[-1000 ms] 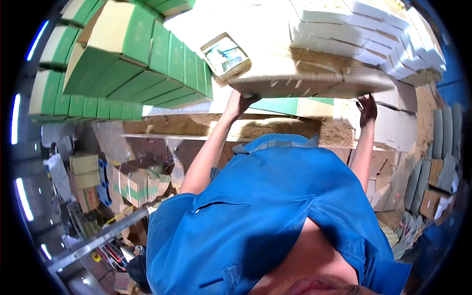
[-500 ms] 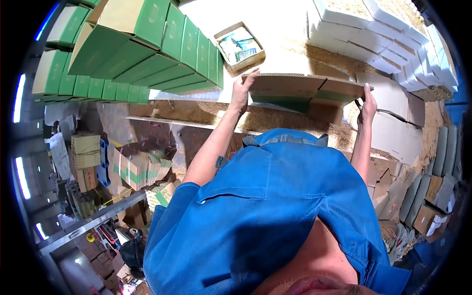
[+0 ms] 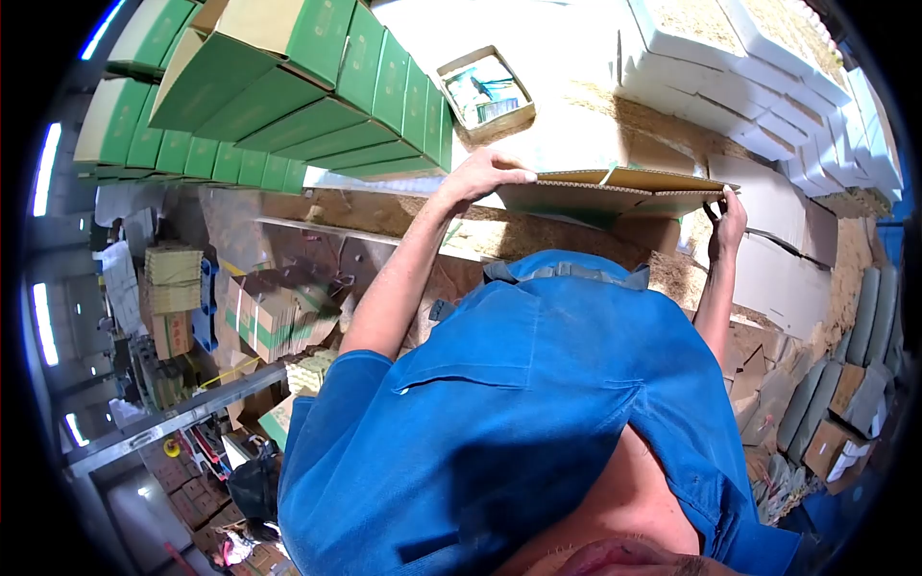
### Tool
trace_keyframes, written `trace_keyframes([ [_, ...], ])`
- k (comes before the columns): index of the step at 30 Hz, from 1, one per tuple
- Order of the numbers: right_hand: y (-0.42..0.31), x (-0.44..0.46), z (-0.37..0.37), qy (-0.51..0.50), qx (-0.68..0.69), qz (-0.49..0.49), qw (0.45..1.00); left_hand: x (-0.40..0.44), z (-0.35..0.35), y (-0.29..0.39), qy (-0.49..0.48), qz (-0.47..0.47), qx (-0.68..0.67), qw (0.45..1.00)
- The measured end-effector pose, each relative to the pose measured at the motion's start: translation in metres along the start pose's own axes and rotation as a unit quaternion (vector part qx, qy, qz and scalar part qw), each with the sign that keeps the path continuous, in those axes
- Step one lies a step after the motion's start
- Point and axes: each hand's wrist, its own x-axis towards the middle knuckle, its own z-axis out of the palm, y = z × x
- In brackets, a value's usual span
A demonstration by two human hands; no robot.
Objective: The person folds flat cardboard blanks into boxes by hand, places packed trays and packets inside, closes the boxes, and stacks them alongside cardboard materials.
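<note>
Over a glare-bleached tabletop, left fingers and right fingers, partly hidden, hold folded cardboard.

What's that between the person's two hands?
A piece of brown cardboard stretches from the left hand across to the right hand; you can see it in the head view.

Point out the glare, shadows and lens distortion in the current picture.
Head view: glare bleaches the tabletop around the small open tray; same head view: the near face of the cardboard carton lies in shade, and a dark shadow crosses the blue shirt; head view again: fisheye distortion bows the surroundings inside black corners.
</note>
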Motion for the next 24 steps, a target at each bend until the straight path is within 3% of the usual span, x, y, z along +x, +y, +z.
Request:
trace_keyframes([
  [2,0.003,0.001,-0.001,0.0,0.005,-0.005,1.0,0.009,0.0,-0.01,-0.072,0.007,0.036,0.997],
  [5,-0.005,-0.01,0.005,0.005,0.051,0.006,0.999,0.011,0.008,-0.011,-0.039,-0.015,0.08,0.996],
  [9,-0.009,-0.018,0.005,-0.009,0.076,-0.011,0.997,0.0,0.024,0.022,-0.034,0.049,0.246,0.967],
  [12,-0.013,-0.02,0.004,-0.011,0.114,-0.007,0.993,0.007,0.029,0.018,0.047,0.133,0.287,0.948],
  [13,-0.01,-0.014,-0.003,-0.074,0.109,-0.02,0.991,0.01,0.025,0.028,0.046,0.115,0.272,0.954],
  [15,-0.019,-0.016,-0.003,-0.101,0.009,-0.053,0.993,0.01,0.023,0.048,0.061,0.106,0.224,0.967],
  [18,-0.022,-0.003,-0.003,-0.153,-0.041,-0.071,0.985,0.027,0.022,0.054,0.08,0.132,0.253,0.955],
  [22,-0.04,-0.007,0.024,-0.17,-0.047,-0.145,0.974,0.036,0.028,0.077,0.108,0.098,0.314,0.938],
  [24,-0.033,0.004,0.036,-0.174,-0.055,-0.031,0.983,0.058,0.036,0.06,0.12,0.11,0.347,0.923],
])
